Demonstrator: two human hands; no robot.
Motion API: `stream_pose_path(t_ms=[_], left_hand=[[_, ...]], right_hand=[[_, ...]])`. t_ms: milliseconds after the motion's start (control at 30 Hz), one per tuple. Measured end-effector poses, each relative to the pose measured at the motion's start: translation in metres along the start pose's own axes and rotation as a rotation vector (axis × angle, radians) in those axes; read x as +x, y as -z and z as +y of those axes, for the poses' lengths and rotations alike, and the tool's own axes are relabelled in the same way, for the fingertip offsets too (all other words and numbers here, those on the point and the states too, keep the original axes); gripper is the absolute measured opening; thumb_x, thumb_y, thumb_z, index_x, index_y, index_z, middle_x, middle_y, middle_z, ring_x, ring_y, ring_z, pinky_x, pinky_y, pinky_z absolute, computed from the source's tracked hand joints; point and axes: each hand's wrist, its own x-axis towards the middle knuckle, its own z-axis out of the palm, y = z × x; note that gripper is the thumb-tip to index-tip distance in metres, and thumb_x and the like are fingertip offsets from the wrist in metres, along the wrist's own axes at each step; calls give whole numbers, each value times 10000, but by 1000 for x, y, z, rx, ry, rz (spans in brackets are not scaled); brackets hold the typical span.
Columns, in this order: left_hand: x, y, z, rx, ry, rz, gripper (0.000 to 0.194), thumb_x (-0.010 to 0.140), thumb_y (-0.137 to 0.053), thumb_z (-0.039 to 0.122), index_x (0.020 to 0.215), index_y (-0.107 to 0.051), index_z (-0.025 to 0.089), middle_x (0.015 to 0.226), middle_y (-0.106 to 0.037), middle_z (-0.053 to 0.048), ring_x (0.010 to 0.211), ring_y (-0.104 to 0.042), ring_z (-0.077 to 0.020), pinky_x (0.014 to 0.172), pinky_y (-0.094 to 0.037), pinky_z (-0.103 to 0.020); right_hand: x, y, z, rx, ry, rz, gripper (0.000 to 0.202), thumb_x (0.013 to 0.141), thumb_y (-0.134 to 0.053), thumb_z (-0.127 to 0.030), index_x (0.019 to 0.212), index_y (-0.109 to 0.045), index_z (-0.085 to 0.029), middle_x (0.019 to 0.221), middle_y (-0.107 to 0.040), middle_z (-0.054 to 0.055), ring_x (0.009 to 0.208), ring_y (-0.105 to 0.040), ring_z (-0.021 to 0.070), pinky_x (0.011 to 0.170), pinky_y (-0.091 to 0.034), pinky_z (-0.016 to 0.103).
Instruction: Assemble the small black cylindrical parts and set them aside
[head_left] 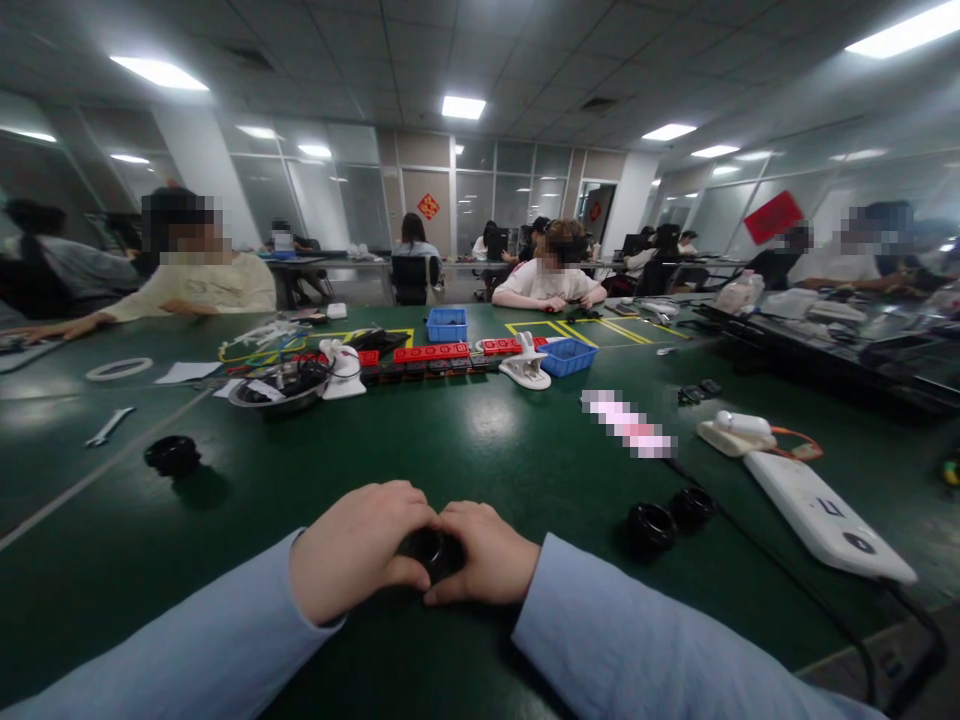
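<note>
Close in front of me on the green table (480,465), a black ring-shaped part (433,552) sits between my two hands. My left hand (360,545) curls round its left side, with the thumb at the near edge. From the right, my right hand (487,550) wraps the same part, its fingers meeting the left fingers at the far side. The part's lower portion and the fingertips are largely hidden. Two similar black rings (651,528) lie to the right of my hands, and another black ring (172,456) lies to the left.
A metal bowl (251,402) with cables, white clamps (526,368), red-and-black blocks (431,356) and blue bins (568,356) stand across the middle. A wrench (110,427) lies left. At right are a white device (829,515) and a black cable (780,565). Co-workers (551,280) sit opposite.
</note>
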Motion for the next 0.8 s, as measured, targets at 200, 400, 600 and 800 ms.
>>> stream_pose_path(t_ms=[200,400,600,800], left_hand=[[2,-2,10,72,130,26,301,681,-714,385,873,-649,162,863,-641,-70,829,-594,-259,724,-462,-363],[4,-10,18,175,190,88,335,695,-672,446,777,-633,123,794,-641,-89,763,-597,-265,691,-463,-380],[8,-22,20,278,250,210,477,748,-525,591,704,-627,127,703,-638,-111,705,-600,-295,658,-443,-417],[8,-20,13,268,230,281,557,755,-444,641,705,-631,119,728,-623,-129,728,-581,-316,671,-429,-463]], right_hand=[[1,-5,4,-12,5,40,531,573,-723,-528,945,-605,-168,826,-559,26,751,-505,182,637,-350,281],[-1,-5,-7,-75,-79,81,452,543,-742,-486,796,-575,-152,790,-539,20,689,-470,156,594,-332,265],[-3,-4,-13,-96,-118,107,437,560,-728,-492,770,-552,-152,786,-536,30,702,-479,173,611,-353,285],[-3,-7,-11,-99,-110,124,474,555,-727,-515,796,-557,-144,807,-544,47,721,-497,193,643,-387,313]])
